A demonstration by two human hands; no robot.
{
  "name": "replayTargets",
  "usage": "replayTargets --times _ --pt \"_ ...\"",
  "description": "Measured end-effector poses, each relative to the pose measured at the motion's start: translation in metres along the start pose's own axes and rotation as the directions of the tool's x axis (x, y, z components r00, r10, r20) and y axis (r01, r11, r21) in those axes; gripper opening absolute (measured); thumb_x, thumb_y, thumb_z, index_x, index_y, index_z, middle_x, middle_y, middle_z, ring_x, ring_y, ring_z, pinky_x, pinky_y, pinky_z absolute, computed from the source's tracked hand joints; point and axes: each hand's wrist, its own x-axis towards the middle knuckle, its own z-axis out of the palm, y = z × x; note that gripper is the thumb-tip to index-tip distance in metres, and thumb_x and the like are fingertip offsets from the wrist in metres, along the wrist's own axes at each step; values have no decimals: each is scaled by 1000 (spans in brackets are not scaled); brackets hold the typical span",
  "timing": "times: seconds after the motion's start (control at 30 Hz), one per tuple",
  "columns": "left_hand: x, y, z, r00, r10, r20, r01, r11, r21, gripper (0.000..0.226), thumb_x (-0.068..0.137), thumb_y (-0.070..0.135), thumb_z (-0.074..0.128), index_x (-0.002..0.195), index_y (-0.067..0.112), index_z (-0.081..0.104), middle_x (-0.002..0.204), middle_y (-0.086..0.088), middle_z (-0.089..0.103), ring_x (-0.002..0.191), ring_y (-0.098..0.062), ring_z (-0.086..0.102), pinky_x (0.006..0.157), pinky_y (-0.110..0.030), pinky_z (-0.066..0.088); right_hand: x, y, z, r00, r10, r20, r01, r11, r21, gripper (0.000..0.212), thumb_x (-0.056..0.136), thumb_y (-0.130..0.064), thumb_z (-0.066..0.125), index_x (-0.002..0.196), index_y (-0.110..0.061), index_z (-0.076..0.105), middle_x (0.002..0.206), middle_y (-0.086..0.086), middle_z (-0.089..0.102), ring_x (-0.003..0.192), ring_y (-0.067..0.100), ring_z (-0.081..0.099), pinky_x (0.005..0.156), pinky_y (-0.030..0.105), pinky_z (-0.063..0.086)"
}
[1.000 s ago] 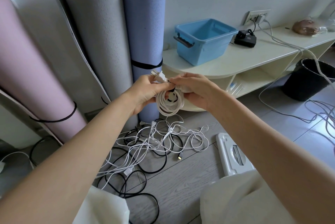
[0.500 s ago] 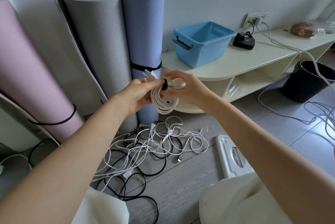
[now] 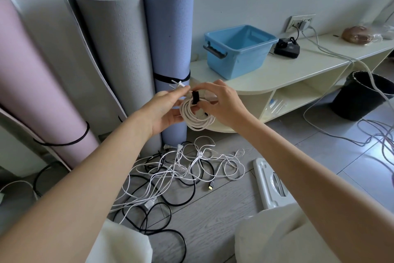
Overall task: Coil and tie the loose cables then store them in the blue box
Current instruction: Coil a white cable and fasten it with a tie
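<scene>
While both bare hands meet in the air in front of the low shelf unit, a coiled white round cable (image 3: 197,116) hangs between them, bound at its top by a short black strap (image 3: 195,98) wrapped across the loops. The left hand (image 3: 163,111) grips the coil's left side, fingers curled behind the loops and thumb toward the strap, with a white plug end (image 3: 178,84) sticking out above its fingertips. The right hand (image 3: 221,105) pinches the strap and the coil's top from the right, fingers bent over it. Directly below, on the grey wood-look floor (image 3: 213,220), lies a tangled heap of loose white and black cables (image 3: 177,173), spreading toward the bottom edge of the view. An open light-blue plastic box with dark handles (image 3: 238,49) stands on the cream shelf top (image 3: 287,71), near its rounded left end and well apart from the coil; nothing shows inside it. Beside the box on the right sits a small black device (image 3: 286,48), wired to a wall socket (image 3: 300,22). Three rolled mats stand against the wall at left: pink (image 3: 36,83), grey (image 3: 119,49) and blue-violet (image 3: 170,45). A black bucket (image 3: 362,96) sits on the floor past the shelf's right side, and a white flat object (image 3: 270,184) lies right of the cable heap.
</scene>
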Motion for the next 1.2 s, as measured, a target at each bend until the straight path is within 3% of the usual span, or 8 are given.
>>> replayTargets --times 0.37,0.57,0.67,0.8,0.87,0.93,1.03,1.2 --pt "1 -4 0 999 -38 21 37 999 9 17 89 32 58 85 16 59 77 -3 65 64 -11 64 58 -23 55 0 5 1 996 73 -54 -71 997 32 40 81 -18 69 120 -17 60 106 6 53 96 19 52 72 15 28" --pt "7 -6 4 999 26 48 -21 995 -96 9 87 14 61 95 10 60 77 -2 67 62 -8 66 63 -20 56 1 11 -5 938 333 -97 -300 919 258 47 72 -23 78 110 -11 52 96 -2 51 89 17 54 74 25 42" --pt "12 -6 9 994 97 -41 -101 990 -103 12 85 -1 60 91 9 61 64 4 69 56 -5 65 59 -17 55 3 10 -8 954 299 4 -288 916 281 53 73 -23 77 118 -17 48 107 1 51 93 19 54 78 27 43" --pt "20 -2 13 994 104 -14 -105 993 -55 11 85 1 61 91 11 62 75 1 67 58 -4 65 62 -17 55 7 15 -16 947 316 64 -322 920 223 44 77 -9 70 117 -20 57 101 1 51 86 18 51 64 24 43" --pt "28 9 19 997 67 34 -66 998 -21 7 87 7 61 93 9 61 79 -1 66 59 -6 65 64 -19 56 18 26 -27 913 404 54 -395 845 361 36 76 -4 70 108 -18 61 105 7 57 88 23 58 75 32 53" --pt "42 23 26 999 34 35 -33 999 -30 10 89 10 60 97 4 60 80 -6 67 60 -11 67 67 -23 58 37 39 -44 881 474 15 -420 766 487 31 76 -6 73 102 -17 62 111 15 61 94 28 63 85 41 54" --pt "67 43 36 998 31 -63 -34 998 -59 4 91 5 55 92 1 56 79 -12 65 57 -14 67 63 -23 57 83 58 -74 821 555 -134 -398 724 563 26 77 -10 74 99 -16 61 102 13 63 80 21 63 78 33 55" --pt "113 57 50 996 64 -64 -64 998 9 13 93 -1 48 84 5 56 81 -10 64 71 -17 63 61 -21 54 170 88 -94 747 530 -401 -438 846 303 34 84 -22 65 115 -10 59 118 12 58 108 23 56 93 28 43"
